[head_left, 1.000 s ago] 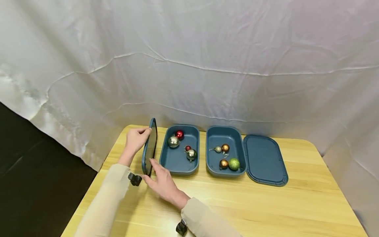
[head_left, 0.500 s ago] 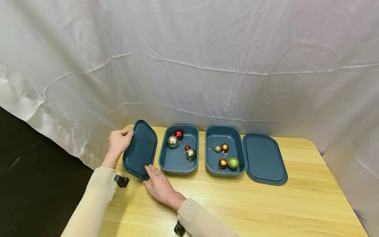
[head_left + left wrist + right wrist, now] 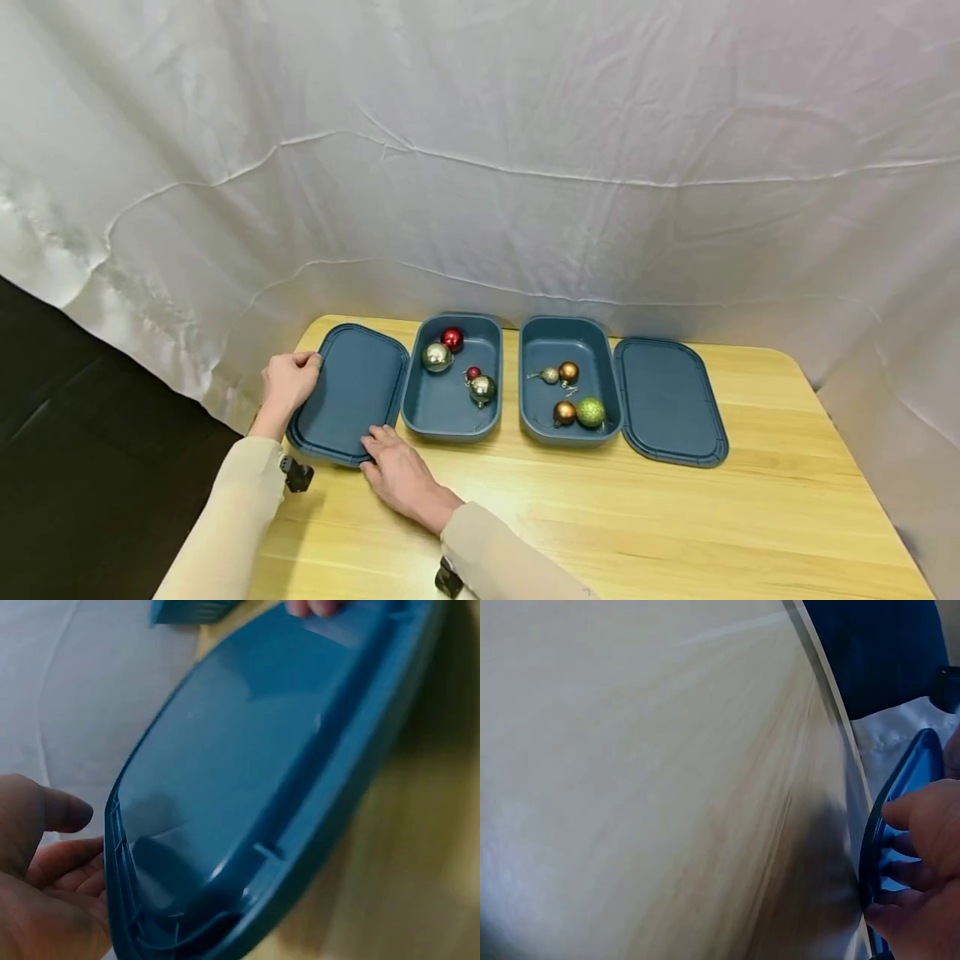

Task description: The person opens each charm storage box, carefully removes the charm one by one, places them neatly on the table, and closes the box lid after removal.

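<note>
Wooden table (image 3: 675,517) | dark-blue rimmed lid (image 3: 352,392) lying flat | left grip (image 3: 288,379), right grip (image 3: 397,471) both holding its edges

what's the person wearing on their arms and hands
Both arms are in long, loose cream sleeves that end at the wrists. The left hand and right hand are bare: no gloves, rings or watch show. A small black camera is strapped under each wrist, one by the left cuff and one by the right cuff.

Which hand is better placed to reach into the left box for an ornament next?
Probably the right hand: it sits on the lid's near corner, beside the left box. The left hand grips the far side.
</note>
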The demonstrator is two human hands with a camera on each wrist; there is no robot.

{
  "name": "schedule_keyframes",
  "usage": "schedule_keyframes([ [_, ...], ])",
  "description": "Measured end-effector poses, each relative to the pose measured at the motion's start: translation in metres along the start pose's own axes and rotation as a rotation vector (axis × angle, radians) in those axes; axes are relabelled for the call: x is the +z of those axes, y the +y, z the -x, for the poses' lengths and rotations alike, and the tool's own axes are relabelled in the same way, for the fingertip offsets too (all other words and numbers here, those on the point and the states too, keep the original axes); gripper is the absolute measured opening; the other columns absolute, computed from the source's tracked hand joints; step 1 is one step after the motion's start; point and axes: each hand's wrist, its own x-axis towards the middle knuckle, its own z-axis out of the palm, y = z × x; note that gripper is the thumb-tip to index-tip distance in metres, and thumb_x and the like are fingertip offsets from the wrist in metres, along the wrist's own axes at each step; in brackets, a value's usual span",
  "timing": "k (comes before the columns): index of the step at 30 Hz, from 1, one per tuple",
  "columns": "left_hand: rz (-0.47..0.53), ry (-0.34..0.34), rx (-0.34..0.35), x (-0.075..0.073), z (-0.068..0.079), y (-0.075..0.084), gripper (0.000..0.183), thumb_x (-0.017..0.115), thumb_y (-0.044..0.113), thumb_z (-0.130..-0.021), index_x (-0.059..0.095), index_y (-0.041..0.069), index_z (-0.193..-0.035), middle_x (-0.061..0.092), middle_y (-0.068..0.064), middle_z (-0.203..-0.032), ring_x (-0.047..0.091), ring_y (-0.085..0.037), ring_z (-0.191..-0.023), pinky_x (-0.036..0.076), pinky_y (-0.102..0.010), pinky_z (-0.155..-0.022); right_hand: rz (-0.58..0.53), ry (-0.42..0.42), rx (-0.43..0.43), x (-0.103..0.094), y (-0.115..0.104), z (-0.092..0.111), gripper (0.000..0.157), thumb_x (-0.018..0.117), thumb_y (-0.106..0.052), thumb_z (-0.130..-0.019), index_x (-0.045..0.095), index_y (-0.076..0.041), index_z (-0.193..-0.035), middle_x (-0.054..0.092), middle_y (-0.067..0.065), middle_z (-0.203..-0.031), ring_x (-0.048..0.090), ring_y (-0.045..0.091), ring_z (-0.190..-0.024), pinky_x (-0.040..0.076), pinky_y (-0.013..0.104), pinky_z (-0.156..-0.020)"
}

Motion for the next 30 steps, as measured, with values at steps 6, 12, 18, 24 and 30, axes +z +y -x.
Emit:
schedule_keyframes([
  [6, -0.156, -0.06, 0.081, 0.014, 0.001, -0.022, 0.049, 0.053, 0.022, -0.105, 0.06, -0.012, -0.141, 0.059, -0.038, -0.139, 0.052, -0.058, -0.133, 0.045, -0.064, -0.11, 0.116, -0.012, -0.022, 0.008, -0.001, -0.004, 0.041, 0.057, -0.025, -0.109, 0.064, -0.007, -0.145, 0.059, 0.01, -0.155, 0.05, 0.029, -0.149, 0.04, 0.033, -0.124],
  [12, -0.269, -0.07, 0.16, 0.028, 0.004, -0.042, 0.045, 0.054, 0.017, -0.103, 0.058, -0.02, -0.127, 0.06, -0.047, -0.124, 0.059, -0.065, -0.114, 0.051, -0.067, -0.096, 0.184, -0.022, -0.036, 0.009, -0.003, -0.004, 0.04, 0.056, -0.025, -0.11, 0.065, -0.008, -0.144, 0.058, 0.008, -0.156, 0.049, 0.029, -0.15, 0.04, 0.038, -0.124],
  [18, -0.347, -0.115, 0.232, 0.039, 0.013, -0.049, 0.048, 0.053, 0.015, -0.104, 0.054, -0.022, -0.134, 0.059, -0.047, -0.127, 0.061, -0.062, -0.115, 0.054, -0.066, -0.096, 0.215, -0.017, -0.042, 0.009, -0.002, -0.004, 0.037, 0.054, -0.022, -0.11, 0.067, -0.009, -0.142, 0.061, 0.007, -0.153, 0.051, 0.027, -0.148, 0.039, 0.037, -0.124],
  [24, -0.445, -0.21, 0.367, 0.045, 0.024, -0.049, 0.057, 0.054, 0.019, -0.107, 0.044, -0.017, -0.15, 0.041, -0.046, -0.152, 0.045, -0.065, -0.137, 0.042, -0.073, -0.11, 0.262, -0.047, -0.025, 0.008, -0.003, -0.003, 0.04, 0.053, -0.027, -0.111, 0.065, -0.011, -0.145, 0.059, 0.006, -0.154, 0.049, 0.025, -0.15, 0.037, 0.035, -0.126],
  [30, -0.482, -0.248, 0.468, 0.037, 0.048, -0.047, 0.064, 0.062, 0.036, -0.105, 0.045, 0.011, -0.161, 0.035, -0.038, -0.162, 0.028, -0.071, -0.146, 0.023, -0.089, -0.109, 0.404, -0.092, -0.058, 0.003, -0.01, 0.006, 0.048, 0.044, -0.042, -0.113, 0.055, -0.021, -0.155, 0.051, 0.003, -0.163, 0.04, 0.024, -0.157, 0.034, 0.04, -0.128],
])
